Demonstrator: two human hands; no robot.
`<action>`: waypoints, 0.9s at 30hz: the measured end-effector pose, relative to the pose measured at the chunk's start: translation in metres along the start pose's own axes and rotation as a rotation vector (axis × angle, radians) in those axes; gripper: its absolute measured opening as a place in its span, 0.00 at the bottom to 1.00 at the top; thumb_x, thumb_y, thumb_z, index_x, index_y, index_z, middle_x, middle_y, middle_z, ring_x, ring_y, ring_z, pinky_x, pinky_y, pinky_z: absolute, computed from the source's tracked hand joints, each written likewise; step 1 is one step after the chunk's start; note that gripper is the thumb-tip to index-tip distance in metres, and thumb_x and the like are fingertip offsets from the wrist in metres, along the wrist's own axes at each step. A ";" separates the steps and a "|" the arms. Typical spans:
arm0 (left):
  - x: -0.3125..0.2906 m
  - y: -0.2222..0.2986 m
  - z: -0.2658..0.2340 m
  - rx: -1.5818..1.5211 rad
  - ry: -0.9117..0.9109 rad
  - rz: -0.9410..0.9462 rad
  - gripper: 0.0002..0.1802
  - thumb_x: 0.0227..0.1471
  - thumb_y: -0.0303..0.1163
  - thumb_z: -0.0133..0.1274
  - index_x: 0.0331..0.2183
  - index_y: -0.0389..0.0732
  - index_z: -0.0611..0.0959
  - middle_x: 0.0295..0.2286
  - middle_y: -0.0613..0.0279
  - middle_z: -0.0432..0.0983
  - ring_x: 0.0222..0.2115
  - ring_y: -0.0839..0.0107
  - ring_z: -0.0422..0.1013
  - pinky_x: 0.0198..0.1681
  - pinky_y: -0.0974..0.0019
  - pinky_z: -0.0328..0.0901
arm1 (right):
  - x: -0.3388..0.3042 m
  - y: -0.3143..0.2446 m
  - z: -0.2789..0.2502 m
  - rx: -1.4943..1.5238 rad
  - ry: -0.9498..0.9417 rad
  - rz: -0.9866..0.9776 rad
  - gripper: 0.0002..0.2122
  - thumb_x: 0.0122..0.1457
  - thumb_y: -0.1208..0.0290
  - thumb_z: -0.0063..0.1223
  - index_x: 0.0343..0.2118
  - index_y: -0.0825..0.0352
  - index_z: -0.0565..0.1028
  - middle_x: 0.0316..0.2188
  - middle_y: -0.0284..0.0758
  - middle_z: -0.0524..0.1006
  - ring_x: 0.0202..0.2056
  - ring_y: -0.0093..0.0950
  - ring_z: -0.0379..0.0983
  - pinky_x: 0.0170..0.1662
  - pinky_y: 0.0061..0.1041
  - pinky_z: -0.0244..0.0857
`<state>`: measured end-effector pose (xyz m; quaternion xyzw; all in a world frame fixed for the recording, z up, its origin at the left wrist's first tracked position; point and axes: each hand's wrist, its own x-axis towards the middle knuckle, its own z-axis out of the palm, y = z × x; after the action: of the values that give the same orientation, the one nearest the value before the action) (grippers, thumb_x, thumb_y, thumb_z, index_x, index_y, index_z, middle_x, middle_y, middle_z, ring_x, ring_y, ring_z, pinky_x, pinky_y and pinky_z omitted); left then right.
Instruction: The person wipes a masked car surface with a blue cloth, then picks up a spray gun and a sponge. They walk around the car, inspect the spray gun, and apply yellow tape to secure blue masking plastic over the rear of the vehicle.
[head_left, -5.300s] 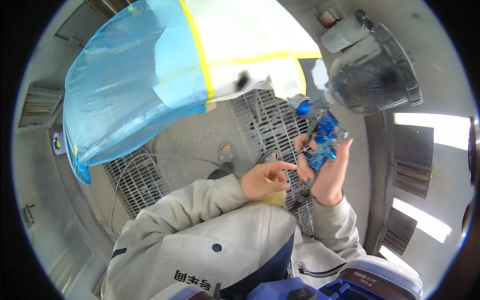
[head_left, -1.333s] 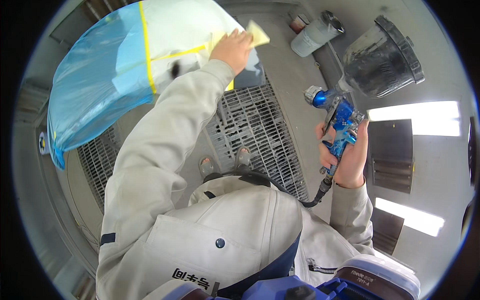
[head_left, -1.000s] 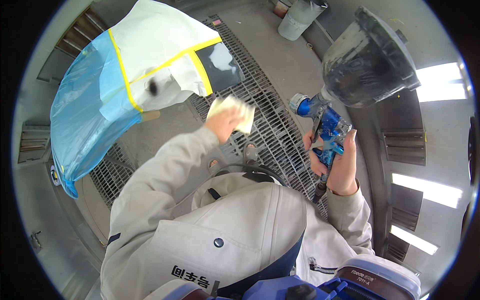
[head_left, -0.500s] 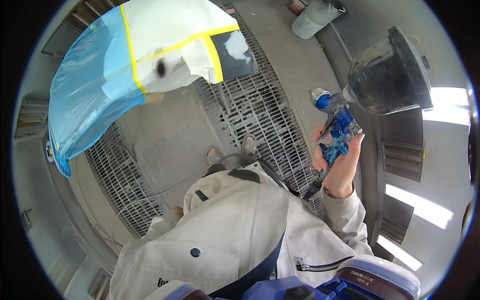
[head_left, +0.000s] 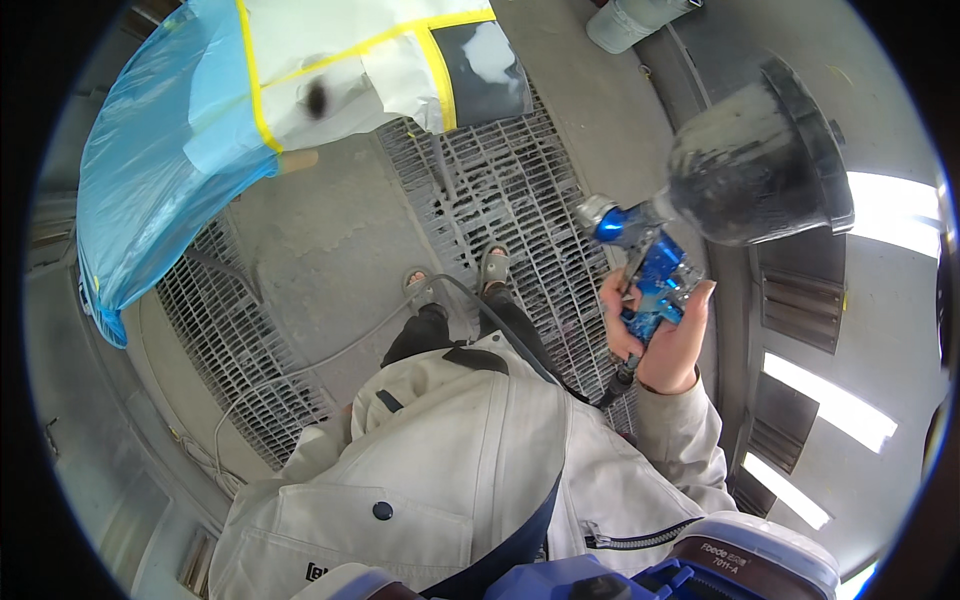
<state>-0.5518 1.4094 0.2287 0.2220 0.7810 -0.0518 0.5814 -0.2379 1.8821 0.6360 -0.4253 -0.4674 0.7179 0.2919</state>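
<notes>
My right hand (head_left: pixel 675 345) is wrapped round the grip of a blue spray gun (head_left: pixel 657 265), its fingers near the trigger. A large, smeared, translucent paint cup (head_left: pixel 735 165) with a dark lid sits on the gun, tilted to the right. The silver nozzle points to the upper left. A dark hose fitting (head_left: pixel 618 383) leaves the grip's lower end. Of my left hand, only a sliver shows beside the jacket; its fingers are hidden. At the upper left stands a curved panel masked with blue film (head_left: pixel 150 170), white paper and yellow tape, well apart from the gun.
The panel's bare dark grey section (head_left: pixel 480 85) has a whitish patch. A dark smudge (head_left: pixel 317 98) marks the paper. Floor grating (head_left: pixel 520 190) runs beneath, crossed by a grey hose (head_left: pixel 330 380). A bucket (head_left: pixel 630 25) stands at the far right, near the wall.
The spray gun and my right hand have shifted slightly left, the gun's head lower in view. The panel sits higher and the floor hose has risen near my legs. My left hand has mostly slipped from sight.
</notes>
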 end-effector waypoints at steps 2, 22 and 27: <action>0.008 -0.001 -0.004 0.008 0.009 0.016 0.18 0.55 0.48 0.61 0.40 0.46 0.90 0.40 0.49 0.86 0.45 0.47 0.81 0.47 0.50 0.74 | -0.005 -0.002 0.000 0.045 0.134 -0.053 0.37 0.72 0.29 0.23 0.37 0.65 0.70 0.34 0.42 0.76 0.13 0.20 0.57 0.17 0.24 0.54; -0.218 0.462 -0.149 -0.825 -0.661 1.257 0.16 0.62 0.24 0.65 0.51 0.35 0.88 0.41 0.60 0.87 0.42 0.76 0.80 0.49 0.71 0.72 | 0.012 -0.072 0.068 0.131 0.125 -0.072 0.39 0.69 0.24 0.22 0.31 0.64 0.66 0.38 0.40 0.74 0.14 0.18 0.51 0.19 0.23 0.49; -0.225 0.475 -0.135 -0.996 -0.863 1.156 0.11 0.61 0.26 0.67 0.45 0.33 0.90 0.41 0.59 0.88 0.43 0.75 0.81 0.49 0.71 0.74 | 0.012 -0.068 0.077 0.108 0.138 -0.058 0.39 0.70 0.25 0.22 0.32 0.65 0.67 0.38 0.41 0.74 0.14 0.19 0.52 0.18 0.22 0.49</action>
<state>-0.4275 1.8164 0.5658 0.2644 0.1899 0.5188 0.7905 -0.3106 1.8863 0.7097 -0.4438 -0.4191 0.7021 0.3668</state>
